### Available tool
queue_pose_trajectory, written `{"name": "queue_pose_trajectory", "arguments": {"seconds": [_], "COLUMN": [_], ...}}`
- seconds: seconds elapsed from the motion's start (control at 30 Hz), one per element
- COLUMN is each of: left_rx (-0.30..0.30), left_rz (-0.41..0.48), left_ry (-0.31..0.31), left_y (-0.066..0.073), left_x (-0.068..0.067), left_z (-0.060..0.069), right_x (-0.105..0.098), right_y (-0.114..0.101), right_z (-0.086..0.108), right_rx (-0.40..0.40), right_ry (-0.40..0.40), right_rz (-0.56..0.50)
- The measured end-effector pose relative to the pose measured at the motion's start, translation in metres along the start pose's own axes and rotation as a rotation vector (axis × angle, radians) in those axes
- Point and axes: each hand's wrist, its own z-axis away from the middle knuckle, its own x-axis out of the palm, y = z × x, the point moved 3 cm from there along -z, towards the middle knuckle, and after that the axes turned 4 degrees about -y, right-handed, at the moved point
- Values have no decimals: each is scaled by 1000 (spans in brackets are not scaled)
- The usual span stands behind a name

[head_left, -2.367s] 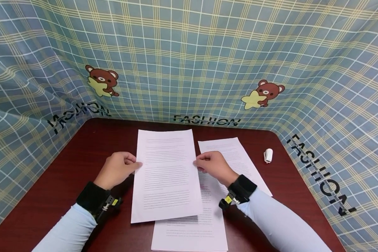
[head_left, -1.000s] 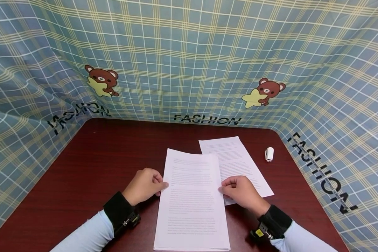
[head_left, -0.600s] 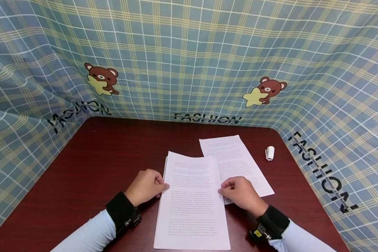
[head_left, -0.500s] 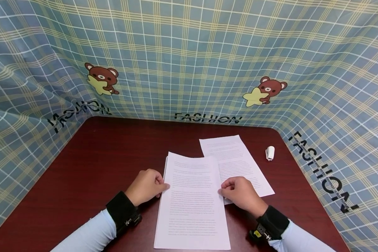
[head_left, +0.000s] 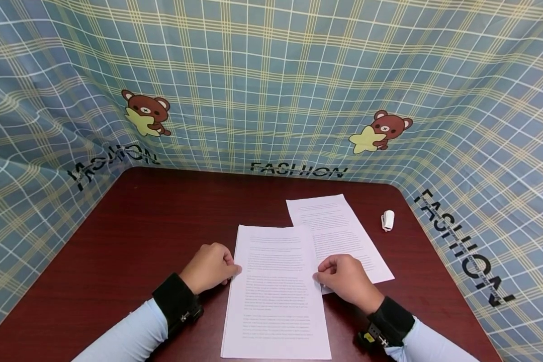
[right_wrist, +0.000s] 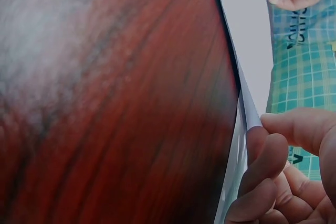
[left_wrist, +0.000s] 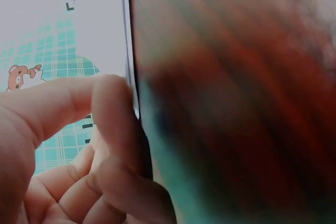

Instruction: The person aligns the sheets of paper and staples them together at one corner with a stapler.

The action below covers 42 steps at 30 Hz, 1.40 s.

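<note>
A stack of printed paper sheets [head_left: 276, 301] lies at the front middle of the table, edges nearly aligned. At its left edge my left hand [head_left: 212, 267] pinches the paper between thumb and curled fingers; the left wrist view shows the thin paper edge [left_wrist: 127, 35] running to the fingertips. My right hand [head_left: 347, 279] pinches the right edge; in the right wrist view the sheet [right_wrist: 249, 40] lifts slightly between thumb and forefinger. Another printed sheet [head_left: 344, 231] lies slanted behind, partly covered by the stack and the right hand.
A small white stapler [head_left: 387, 220] lies at the right on the dark red wooden table [head_left: 172, 216]. A plaid cloth [head_left: 262, 85] with printed bears hangs around the back and sides. Black camera bands [head_left: 176, 301] sit on both wrists.
Both hands lowered the held sheet rightward and toward the body onto the stack. Its raised far left corner has since come down flat. The slanted sheet and stapler stay put.
</note>
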Motion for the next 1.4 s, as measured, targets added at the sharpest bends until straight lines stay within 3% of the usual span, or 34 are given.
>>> {"name": "queue_pose_trajectory", "arguments": {"seconds": [1.03, 1.4], "left_rx": [-30, -2], "left_rz": [-42, -102], "left_ry": [-37, -6], "left_y": [-5, -1], "left_x": [1, 0], "left_z": [1, -1], "right_x": [2, -11], "right_y": [0, 3], "right_z": [3, -1], "right_rx": [-33, -73], "right_ry": [-7, 72], "right_rz": [33, 28]}}
